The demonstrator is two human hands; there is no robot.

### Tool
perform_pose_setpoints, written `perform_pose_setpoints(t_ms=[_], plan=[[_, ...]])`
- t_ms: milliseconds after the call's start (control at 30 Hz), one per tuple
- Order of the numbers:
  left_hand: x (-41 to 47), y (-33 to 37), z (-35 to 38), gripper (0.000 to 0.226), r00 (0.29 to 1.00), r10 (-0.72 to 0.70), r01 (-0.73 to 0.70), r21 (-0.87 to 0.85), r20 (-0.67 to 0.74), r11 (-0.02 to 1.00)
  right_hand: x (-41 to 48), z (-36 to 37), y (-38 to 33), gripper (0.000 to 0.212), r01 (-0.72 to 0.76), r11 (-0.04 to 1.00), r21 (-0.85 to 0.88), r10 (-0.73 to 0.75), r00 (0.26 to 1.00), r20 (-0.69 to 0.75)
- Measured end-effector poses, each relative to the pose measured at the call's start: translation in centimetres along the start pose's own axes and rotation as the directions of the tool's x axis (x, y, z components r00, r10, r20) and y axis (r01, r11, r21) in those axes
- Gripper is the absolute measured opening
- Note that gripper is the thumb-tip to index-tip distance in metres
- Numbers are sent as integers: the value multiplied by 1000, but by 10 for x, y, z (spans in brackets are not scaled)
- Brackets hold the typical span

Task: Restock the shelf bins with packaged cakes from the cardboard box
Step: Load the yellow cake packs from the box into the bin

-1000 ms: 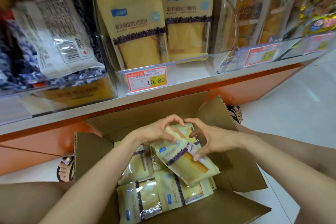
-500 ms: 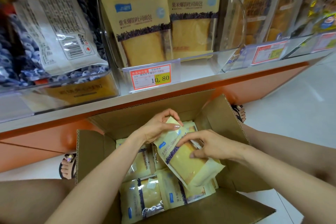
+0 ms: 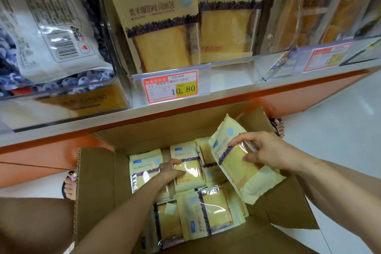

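Held cake: pale-yellow plastic cake packet with purple band (image 3: 237, 156), tilted, raised above the open brown cardboard box (image 3: 97, 181)
Right hand (image 3: 261, 150): fingers and thumb pinching that packet's upper edge
Left hand (image 3: 171, 171): inside the box; fingers closed around another yellow packet (image 3: 188, 168) standing among more
Shelf: clear plastic bin (image 3: 276, 16) above the box holds matching packets; orange price tag (image 3: 170, 86) on its front

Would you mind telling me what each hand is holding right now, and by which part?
The right hand pinches a lifted cake pack mid-body. The left hand rests on a pack in the box; grip unclear.
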State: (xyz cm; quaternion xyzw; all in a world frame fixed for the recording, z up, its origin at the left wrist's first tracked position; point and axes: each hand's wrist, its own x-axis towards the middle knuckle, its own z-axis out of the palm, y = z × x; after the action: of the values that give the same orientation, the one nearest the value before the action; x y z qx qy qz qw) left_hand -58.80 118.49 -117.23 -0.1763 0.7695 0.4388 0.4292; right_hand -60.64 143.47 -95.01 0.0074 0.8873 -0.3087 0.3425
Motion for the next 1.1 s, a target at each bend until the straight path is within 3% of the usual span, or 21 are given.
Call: perform_pose_setpoints(t_ms=[200, 367, 467, 767, 1100], plan=[[14, 4, 14, 34, 1000, -29, 30, -121, 11, 992, 2, -4, 0, 47, 36, 999, -19, -35, 998, 47], [11, 5, 23, 30, 994, 29, -49, -200, -102, 979, 4, -4, 15, 45, -7, 974, -226, 15, 999, 34], [5, 8, 31, 38, 982, 31, -69, -201, -189, 977, 4, -3, 15, 50, -3, 973, -229, 11, 999, 32], [-40, 29, 17, 58, 949, 170, -183, -25, -266, 983, -13, -15, -14, 52, 140, 973, -185, -131, 990, 60], [-166, 66, -30, 49, 865, 496, -455, 294, -81, 841, -70, -54, -58, 47, 320, 947, -12, -321, 947, -34]])
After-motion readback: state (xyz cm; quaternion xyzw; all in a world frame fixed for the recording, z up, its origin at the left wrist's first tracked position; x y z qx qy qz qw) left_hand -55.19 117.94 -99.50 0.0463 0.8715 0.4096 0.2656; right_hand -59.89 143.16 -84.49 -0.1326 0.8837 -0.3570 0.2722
